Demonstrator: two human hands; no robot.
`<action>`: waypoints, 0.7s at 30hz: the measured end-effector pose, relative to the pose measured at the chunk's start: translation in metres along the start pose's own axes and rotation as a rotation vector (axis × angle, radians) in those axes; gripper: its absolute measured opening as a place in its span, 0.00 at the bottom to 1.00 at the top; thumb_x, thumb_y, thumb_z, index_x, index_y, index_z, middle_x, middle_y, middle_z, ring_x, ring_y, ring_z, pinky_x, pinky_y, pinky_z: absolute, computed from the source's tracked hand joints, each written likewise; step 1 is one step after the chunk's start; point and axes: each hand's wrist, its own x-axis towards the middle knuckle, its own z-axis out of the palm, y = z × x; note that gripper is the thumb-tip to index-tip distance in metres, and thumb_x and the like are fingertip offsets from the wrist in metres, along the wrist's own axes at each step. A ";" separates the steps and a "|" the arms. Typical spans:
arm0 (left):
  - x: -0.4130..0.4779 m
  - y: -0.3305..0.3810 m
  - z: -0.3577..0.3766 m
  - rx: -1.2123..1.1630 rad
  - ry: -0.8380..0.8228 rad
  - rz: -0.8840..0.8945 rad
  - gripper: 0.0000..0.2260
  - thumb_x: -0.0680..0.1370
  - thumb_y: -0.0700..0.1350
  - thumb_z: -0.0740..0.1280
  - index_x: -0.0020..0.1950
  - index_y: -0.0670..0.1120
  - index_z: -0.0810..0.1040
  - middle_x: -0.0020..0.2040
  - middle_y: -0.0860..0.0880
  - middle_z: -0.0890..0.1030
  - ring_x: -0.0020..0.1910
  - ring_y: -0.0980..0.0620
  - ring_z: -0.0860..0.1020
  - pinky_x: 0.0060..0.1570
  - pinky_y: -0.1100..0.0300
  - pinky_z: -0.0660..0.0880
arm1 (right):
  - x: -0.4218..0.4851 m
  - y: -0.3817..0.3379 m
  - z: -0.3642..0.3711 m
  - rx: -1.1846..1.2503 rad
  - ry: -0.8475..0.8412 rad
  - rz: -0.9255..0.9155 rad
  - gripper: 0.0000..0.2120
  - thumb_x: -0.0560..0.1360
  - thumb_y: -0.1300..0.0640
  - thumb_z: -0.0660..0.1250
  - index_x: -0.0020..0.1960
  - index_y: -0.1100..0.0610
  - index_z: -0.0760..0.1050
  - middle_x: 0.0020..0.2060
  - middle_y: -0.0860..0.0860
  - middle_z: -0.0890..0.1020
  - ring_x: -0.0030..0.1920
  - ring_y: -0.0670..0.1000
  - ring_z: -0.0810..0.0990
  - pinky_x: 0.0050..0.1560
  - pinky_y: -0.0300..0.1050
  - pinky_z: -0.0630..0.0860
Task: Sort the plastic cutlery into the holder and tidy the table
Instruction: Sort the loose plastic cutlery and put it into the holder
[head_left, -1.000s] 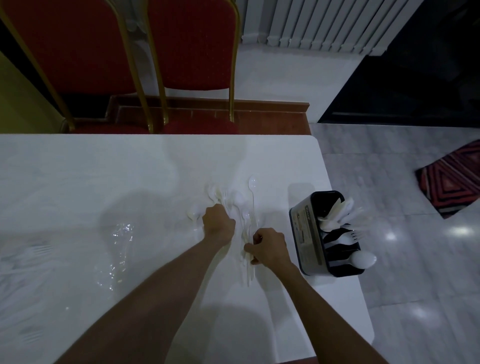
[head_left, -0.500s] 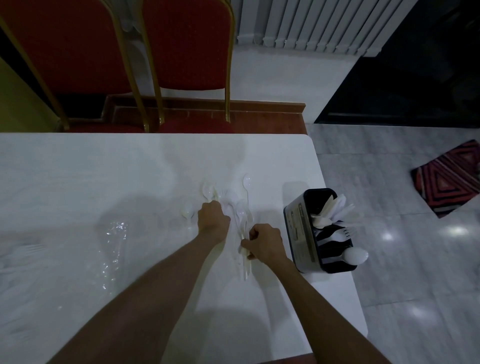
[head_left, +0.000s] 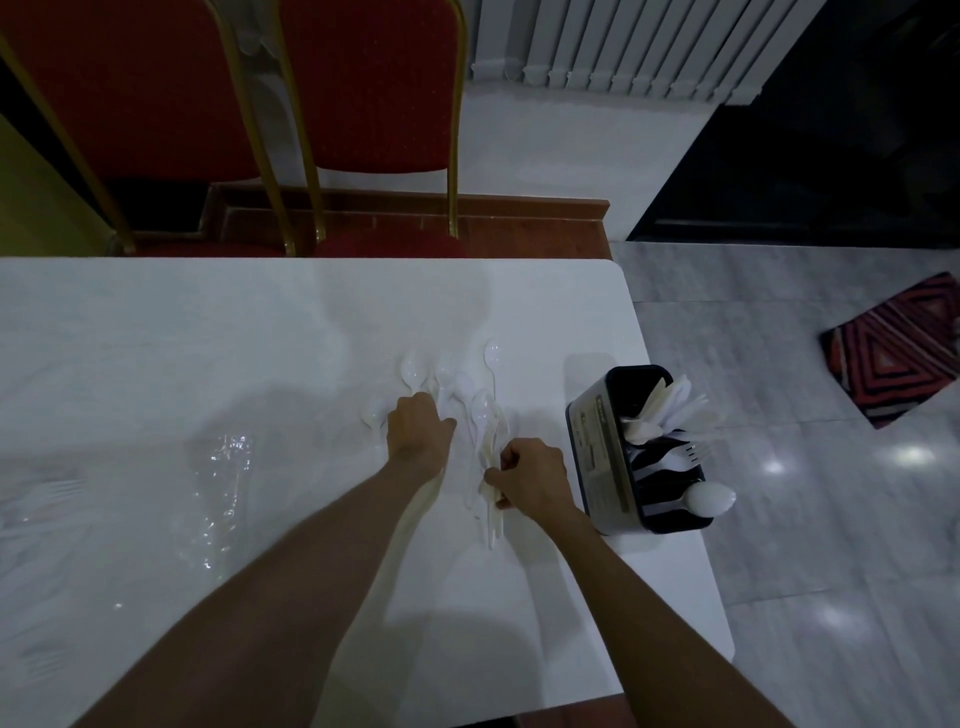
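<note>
right hand (head_left: 530, 478), low at the middle of the white table (head_left: 208, 322), curled fingers and thumb round a bundle of white plastic cutlery (head_left: 491, 519), handles poking out toward six o'clock and heads lying toward twelve. left hand (head_left: 418, 434), just beside it at ten o'clock, rested knuckles-up on the loose spoons (head_left: 414, 370), its fingertips bent down out of sight; whether it pinched one could not be told. those spoons fanned out on the tabletop from the left hand's eleven o'clock round to one, bowls pointing away from the person.

at three o'clock of the right hand, near it but apart, a black holder (head_left: 597, 452) stood upright by the table's right edge. a white spoon (head_left: 709, 499) leaned out of its nearest compartment, a fork (head_left: 685, 454) out of the middle one and pale knives (head_left: 660, 410) out of the farthest.

well apart at nine o'clock of the left hand, a clear plastic wrapper (head_left: 223, 483) lay flat on the table.

beyond the far edge at twelve o'clock stood two red chairs (head_left: 374, 83) with gold frames, a white radiator (head_left: 597, 41) at one o'clock, and a striped red rug (head_left: 904, 348) on the grey floor at two.
</note>
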 end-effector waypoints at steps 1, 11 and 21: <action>0.000 0.000 0.000 0.003 0.007 0.005 0.13 0.75 0.47 0.68 0.48 0.37 0.76 0.48 0.39 0.80 0.48 0.41 0.79 0.49 0.49 0.77 | 0.000 0.000 0.000 0.000 0.002 -0.001 0.11 0.73 0.59 0.72 0.47 0.67 0.78 0.42 0.59 0.84 0.34 0.53 0.84 0.29 0.32 0.77; -0.007 0.004 0.000 0.083 -0.055 0.025 0.07 0.75 0.43 0.67 0.44 0.39 0.74 0.47 0.41 0.79 0.46 0.44 0.79 0.37 0.59 0.69 | 0.004 -0.004 0.001 0.008 0.026 -0.029 0.11 0.72 0.59 0.73 0.45 0.68 0.78 0.40 0.60 0.83 0.34 0.55 0.85 0.38 0.45 0.84; -0.016 -0.022 -0.032 -0.307 -0.207 0.008 0.11 0.73 0.46 0.70 0.37 0.38 0.79 0.34 0.45 0.80 0.35 0.51 0.79 0.38 0.64 0.75 | -0.013 -0.013 -0.019 0.110 0.091 -0.073 0.06 0.70 0.58 0.73 0.43 0.61 0.78 0.35 0.54 0.83 0.36 0.53 0.85 0.45 0.51 0.83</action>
